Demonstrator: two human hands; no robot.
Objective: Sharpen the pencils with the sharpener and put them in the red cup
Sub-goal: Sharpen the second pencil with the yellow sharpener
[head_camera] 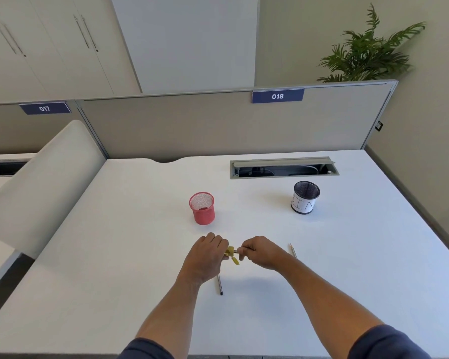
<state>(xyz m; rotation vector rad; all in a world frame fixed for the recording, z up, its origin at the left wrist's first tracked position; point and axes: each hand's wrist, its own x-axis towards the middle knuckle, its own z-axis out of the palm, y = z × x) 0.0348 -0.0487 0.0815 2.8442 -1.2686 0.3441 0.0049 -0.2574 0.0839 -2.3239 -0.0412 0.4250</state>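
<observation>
Above the white desk (130,255), my left hand (208,252) grips a small yellow sharpener (230,251). My right hand (259,251) pinches the short visible end of a pencil (237,252) right against the sharpener; the rest of that pencil is hidden in my fingers. A yellow piece (235,260) hangs just under the sharpener. A second pencil (219,285) lies on the desk, partly under my left wrist. A third pencil (293,250) lies to the right, with my right forearm over its near end. The red mesh cup (202,209) stands upright behind my hands.
A black mesh cup wrapped in white paper marked BIN (306,198) stands at the back right. Behind it is an open cable slot (283,168) in the desk. A grey partition (218,125) closes the far edge, and a white divider (44,182) borders the left.
</observation>
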